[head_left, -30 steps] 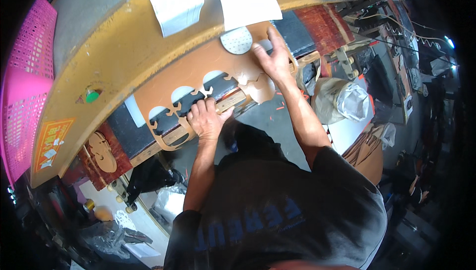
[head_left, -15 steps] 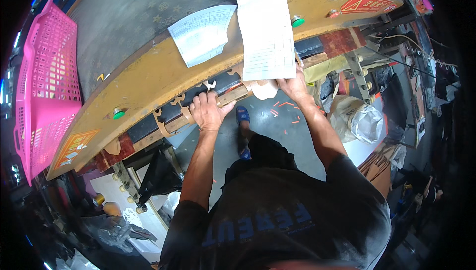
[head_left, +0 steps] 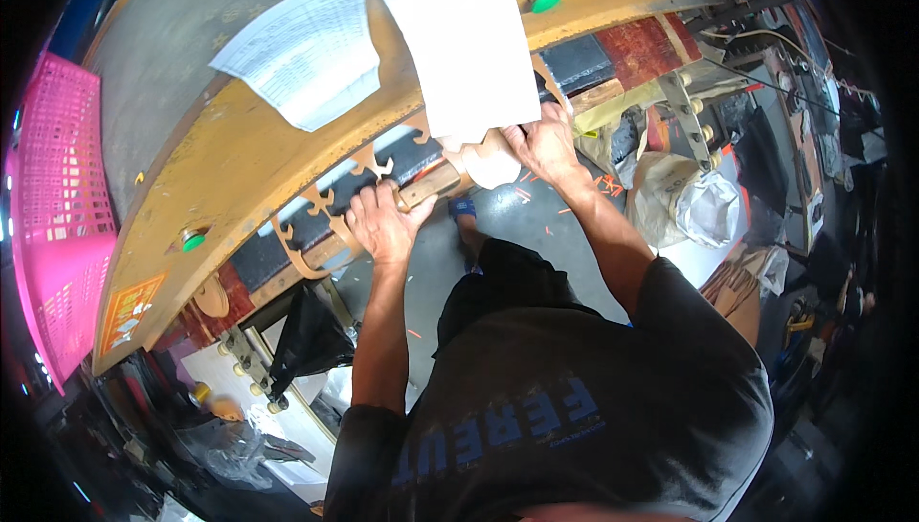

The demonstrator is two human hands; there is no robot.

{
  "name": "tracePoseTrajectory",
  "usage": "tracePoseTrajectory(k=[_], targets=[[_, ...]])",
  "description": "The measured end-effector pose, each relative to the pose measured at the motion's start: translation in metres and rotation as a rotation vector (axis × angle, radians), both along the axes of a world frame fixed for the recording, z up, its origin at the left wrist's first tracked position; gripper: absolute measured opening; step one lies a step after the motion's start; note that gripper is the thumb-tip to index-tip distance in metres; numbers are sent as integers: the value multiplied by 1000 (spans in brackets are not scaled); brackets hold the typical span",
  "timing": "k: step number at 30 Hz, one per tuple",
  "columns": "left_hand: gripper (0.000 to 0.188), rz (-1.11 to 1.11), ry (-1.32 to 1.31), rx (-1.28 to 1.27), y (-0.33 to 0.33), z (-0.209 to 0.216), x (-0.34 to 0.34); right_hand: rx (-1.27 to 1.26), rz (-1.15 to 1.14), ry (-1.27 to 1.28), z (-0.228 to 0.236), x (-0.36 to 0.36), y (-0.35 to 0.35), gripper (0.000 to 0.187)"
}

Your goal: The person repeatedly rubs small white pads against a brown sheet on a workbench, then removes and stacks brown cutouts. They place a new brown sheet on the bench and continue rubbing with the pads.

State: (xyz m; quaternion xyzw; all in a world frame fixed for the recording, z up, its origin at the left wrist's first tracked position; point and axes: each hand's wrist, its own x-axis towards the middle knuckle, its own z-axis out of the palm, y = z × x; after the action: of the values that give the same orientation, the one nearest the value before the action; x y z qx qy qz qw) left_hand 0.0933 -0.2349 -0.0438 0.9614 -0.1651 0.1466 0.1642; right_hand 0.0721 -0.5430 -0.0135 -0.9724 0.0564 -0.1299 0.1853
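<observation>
My left hand [head_left: 383, 225] is at the near edge of the machine's bed, its fingers curled and its thumb stretched along a wooden block [head_left: 431, 185]. The block's end lies between thumb and index finger. Around it run narrow, curved tan strips [head_left: 304, 256] with cut-out outlines, like leftover leather sheet. My right hand [head_left: 548, 148] is closed at the edge of a rounded tan piece [head_left: 495, 164], beside a long white paper [head_left: 459, 53] that hides part of it. The fingertips of the right hand are partly hidden.
A yellow machine beam [head_left: 239, 158] with a green button [head_left: 193, 239] and another green button [head_left: 544, 0] crosses ahead. A second paper sheet [head_left: 308, 53] hangs on it. A pink basket [head_left: 62, 158] stands left. Orange scraps [head_left: 609, 185] litter the floor; a white sack [head_left: 684, 196] is right.
My view has shifted closer to the beam. My left hand has lifted and turned slightly, showing more of the wooden block. My right hand stays at the tan piece.
</observation>
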Motion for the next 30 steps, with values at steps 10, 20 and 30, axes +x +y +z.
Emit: tracePoseTrajectory(k=[10, 20, 30], targets=[[68, -65, -40, 44, -2, -5, -128, 135, -113, 54, 39, -23, 33, 69], [67, -102, -125, 89, 13, -33, -258, 89, -134, -33, 10, -115, 92, 67], [67, -119, 73, 74, 19, -26, -311, 1168, -260, -101, 56, -165, -24, 53]])
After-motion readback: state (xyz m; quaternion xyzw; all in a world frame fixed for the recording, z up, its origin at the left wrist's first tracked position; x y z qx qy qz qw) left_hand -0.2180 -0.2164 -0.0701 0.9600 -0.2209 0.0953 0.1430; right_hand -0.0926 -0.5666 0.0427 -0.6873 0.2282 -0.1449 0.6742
